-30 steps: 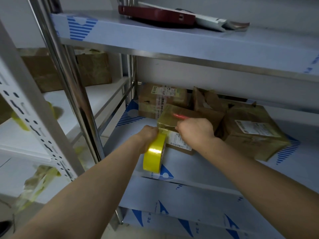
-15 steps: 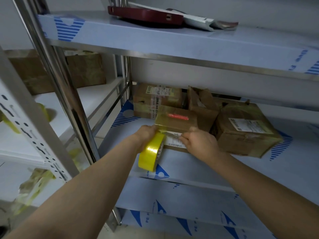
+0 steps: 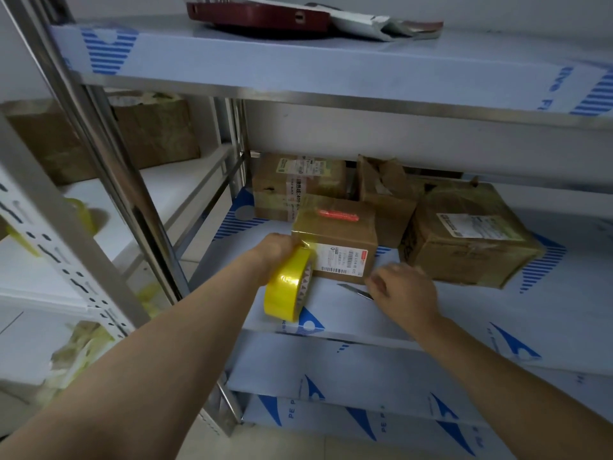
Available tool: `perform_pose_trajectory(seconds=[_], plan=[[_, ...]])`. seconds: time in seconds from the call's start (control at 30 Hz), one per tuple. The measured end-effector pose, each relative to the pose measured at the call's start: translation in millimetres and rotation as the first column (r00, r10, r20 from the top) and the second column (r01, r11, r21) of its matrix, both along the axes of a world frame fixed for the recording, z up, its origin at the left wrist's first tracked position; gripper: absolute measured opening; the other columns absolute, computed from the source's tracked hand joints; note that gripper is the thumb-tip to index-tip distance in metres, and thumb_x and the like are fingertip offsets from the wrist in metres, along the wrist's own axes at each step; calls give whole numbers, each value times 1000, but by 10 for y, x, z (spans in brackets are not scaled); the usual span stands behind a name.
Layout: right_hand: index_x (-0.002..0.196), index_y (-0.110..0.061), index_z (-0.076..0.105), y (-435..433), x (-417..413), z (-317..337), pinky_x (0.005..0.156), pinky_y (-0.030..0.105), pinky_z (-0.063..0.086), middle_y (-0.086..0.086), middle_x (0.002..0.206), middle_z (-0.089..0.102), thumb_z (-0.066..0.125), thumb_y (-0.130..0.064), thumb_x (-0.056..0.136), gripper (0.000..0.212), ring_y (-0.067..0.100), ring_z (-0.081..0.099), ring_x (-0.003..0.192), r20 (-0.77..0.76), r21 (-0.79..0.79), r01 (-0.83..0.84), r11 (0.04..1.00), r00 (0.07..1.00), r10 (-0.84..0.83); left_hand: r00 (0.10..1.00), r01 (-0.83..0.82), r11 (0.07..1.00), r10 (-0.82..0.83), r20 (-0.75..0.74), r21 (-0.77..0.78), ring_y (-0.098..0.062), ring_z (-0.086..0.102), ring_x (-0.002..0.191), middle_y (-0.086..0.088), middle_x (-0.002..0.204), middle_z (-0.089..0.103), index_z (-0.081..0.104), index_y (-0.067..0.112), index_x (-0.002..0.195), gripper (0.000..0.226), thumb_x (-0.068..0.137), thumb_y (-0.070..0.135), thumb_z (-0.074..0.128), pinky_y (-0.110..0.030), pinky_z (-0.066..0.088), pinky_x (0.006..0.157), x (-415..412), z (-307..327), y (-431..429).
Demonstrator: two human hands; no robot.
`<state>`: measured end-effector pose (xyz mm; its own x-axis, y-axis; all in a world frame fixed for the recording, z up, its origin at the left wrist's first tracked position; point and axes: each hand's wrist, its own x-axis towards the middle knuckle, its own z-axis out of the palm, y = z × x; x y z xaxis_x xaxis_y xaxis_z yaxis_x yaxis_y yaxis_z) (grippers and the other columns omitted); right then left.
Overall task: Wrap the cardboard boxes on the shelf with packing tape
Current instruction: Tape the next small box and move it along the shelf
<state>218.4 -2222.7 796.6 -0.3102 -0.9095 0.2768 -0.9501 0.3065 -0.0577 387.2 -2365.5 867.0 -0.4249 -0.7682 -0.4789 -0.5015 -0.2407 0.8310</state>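
Observation:
A small cardboard box (image 3: 345, 229) with a white label and a red mark on top sits on the middle shelf (image 3: 481, 313). Yellowish tape covers its left part. My left hand (image 3: 277, 249) grips a yellow tape roll (image 3: 290, 287) held against the box's front left corner. My right hand (image 3: 406, 292) hovers just in front of the box's lower right corner and pinches a thin cutter blade (image 3: 355, 290) that points left over the shelf.
Behind and beside the small box stand three more boxes: a labelled box (image 3: 292, 184), a torn open box (image 3: 386, 197) and a large taped box (image 3: 464, 240). A steel post (image 3: 109, 167) rises at the left. A red flat case (image 3: 258, 16) lies on the upper shelf.
My right hand came off the box's top, passed along its front face with the blade, and now sits lower and to the right. My left hand kept the roll at the corner.

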Motion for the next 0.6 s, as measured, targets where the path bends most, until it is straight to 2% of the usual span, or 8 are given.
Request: perform_pose_trajectory(seconds=[0.03,0.1,0.13,0.2,0.27,0.33,0.43,0.6], plan=[[73,-13,62,-66,81,126,62,30,38,4,70,61,40,-34,92,36,26,61,66,-4,-164,-76,984,997,76,1000,-4,1000,4,-3,2,-16,48,69,-4,87,52,49,12,115,24,100,30,46,-34,40,77,0,16,11],[87,-11,66,-341,219,389,70,36,45,6,84,66,42,-26,98,31,26,63,79,55,-243,-202,949,974,221,1000,-14,1000,14,-12,10,-16,48,69,-9,100,53,49,12,115,23,100,29,45,-33,40,79,2,25,22],[107,-11,66,-513,269,531,82,39,46,9,105,66,40,-24,101,29,27,61,97,119,-209,-225,952,960,253,1000,-15,1000,15,-18,15,-16,49,70,-11,104,54,51,11,116,24,100,28,46,-33,40,79,1,23,22],[140,-14,44,-869,306,730,104,39,36,10,140,50,32,-28,104,40,25,45,128,220,-62,-260,964,938,267,1000,-19,1000,19,-25,15,-19,51,74,-11,101,57,52,7,122,31,99,27,47,-32,42,76,-6,2,11],[151,-14,22,-1136,320,802,116,34,17,7,157,25,26,-33,104,50,20,20,145,189,112,-299,948,943,276,1000,-15,1000,15,-3,5,-20,51,79,-8,96,55,50,4,127,37,99,27,47,-31,41,77,-17,-18,-8],[153,-16,9,-1244,315,722,117,30,3,4,161,7,20,-36,105,53,17,4,148,156,252,-315,915,946,283,999,-1,1000,2,34,-26,-21,46,91,-11,113,52,45,3,133,40,100,27,44,-30,37,82,-29,-34,-28],[153,-20,7,-1237,279,607,114,24,1,0,161,2,15,-39,105,52,16,3,147,163,296,-314,902,947,276,996,43,994,-35,81,-97,-23,45,101,-15,132,48,43,4,136,40,102,25,41,-30,35,86,-22,-37,-69],[153,-19,9,-1239,277,598,116,27,4,1,161,4,15,-39,105,53,16,6,147,135,292,-315,903,948,287,975,133,980,-102,199,-147,-20,46,95,-14,117,53,51,2,126,35,99,23,47,-29,36,80,124,-72,-107]])
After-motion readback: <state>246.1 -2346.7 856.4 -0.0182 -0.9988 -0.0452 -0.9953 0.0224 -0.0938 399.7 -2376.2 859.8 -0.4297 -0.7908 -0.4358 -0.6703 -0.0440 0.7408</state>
